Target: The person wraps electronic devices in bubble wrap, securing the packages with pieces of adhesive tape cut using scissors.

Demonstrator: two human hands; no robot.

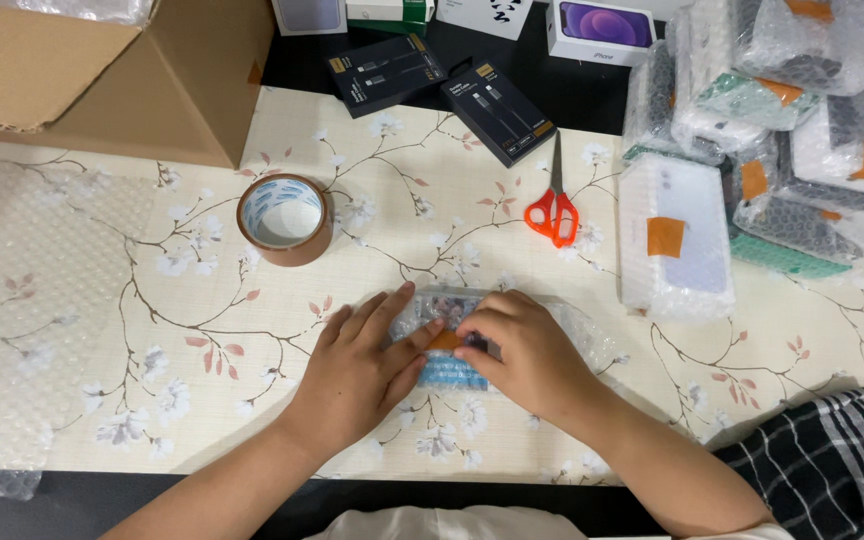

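Head view, single frame. Small bubble-wrapped parcel (472, 345) lies on the floral table covering (152, 330), just below centre of the frame, its contents blue at the lower edge and partly hidden by both hands. Left hand (357, 375) lies flat on the parcel's left end, fingers together and extended toward upper right, palm pressing down. Right hand (527, 350) covers the parcel's right half, fingers curled inward; thumb and forefinger tips meet on a short strip of brown tape (444, 340) at the parcel's middle, pressing it onto the wrap. Left fingertips touch or nearly touch the same strip; exact contact not resolvable. Roll of brown packing tape (284, 219) sits flat on the table, upper left of the hands, well apart from them. Orange-handled scissors (554, 205) lie above and right of the hands, blades shut and pointing to the top of the frame. Open cardboard box (122, 75) in the upper left corner. Two dark cable boxes (442, 85) at top centre. Stack of wrapped parcels (762, 130) with orange tape tabs fills the upper right. Sheet of bubble wrap (22, 300) at left edge. Black checked cloth (822, 455) at lower right.
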